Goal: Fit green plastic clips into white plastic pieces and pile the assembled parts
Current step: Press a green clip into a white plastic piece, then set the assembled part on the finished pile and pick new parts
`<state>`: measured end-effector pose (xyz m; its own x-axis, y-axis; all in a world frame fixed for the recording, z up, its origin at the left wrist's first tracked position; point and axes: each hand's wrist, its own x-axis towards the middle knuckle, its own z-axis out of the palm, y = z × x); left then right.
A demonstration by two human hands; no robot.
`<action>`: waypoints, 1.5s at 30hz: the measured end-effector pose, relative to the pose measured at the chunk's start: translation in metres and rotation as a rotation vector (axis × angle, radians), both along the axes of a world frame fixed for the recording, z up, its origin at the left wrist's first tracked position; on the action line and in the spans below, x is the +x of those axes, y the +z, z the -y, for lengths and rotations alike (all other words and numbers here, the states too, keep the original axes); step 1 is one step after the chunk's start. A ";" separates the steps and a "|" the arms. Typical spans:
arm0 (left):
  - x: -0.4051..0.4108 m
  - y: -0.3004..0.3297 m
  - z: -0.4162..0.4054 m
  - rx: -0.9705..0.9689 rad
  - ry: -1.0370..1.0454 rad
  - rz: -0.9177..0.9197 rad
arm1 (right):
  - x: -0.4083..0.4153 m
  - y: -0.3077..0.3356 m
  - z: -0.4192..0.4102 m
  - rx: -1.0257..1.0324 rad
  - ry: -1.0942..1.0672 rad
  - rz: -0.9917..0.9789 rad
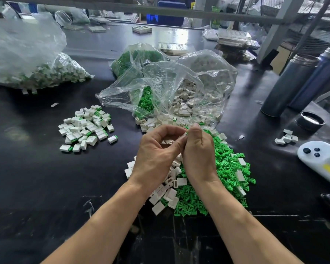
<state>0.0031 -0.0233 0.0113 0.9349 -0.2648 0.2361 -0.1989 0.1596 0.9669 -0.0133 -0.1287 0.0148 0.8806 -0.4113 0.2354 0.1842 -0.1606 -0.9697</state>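
Both hands meet above the near heap on the desk. The left hand and right hand curl in, fingertips together, pinching a small white piece with a trace of green at the join; its long axis is hidden. The pile of assembled parts lies left and slightly farther off, so the left hand is nearer it. Loose green clips spread right.

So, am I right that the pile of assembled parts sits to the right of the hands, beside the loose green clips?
Not quite: the head view shows the pile of assembled parts to the left of the hands, apart from the loose green clips.
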 end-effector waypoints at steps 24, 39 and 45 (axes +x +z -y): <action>0.008 0.005 -0.014 0.029 0.095 0.033 | -0.008 0.003 0.027 -0.113 0.164 0.068; 0.026 -0.003 -0.044 0.761 0.400 0.313 | -0.009 0.002 0.041 -0.292 -0.097 -0.135; 0.051 -0.011 -0.075 1.074 0.576 0.064 | -0.006 0.002 0.067 -0.554 -0.212 -0.368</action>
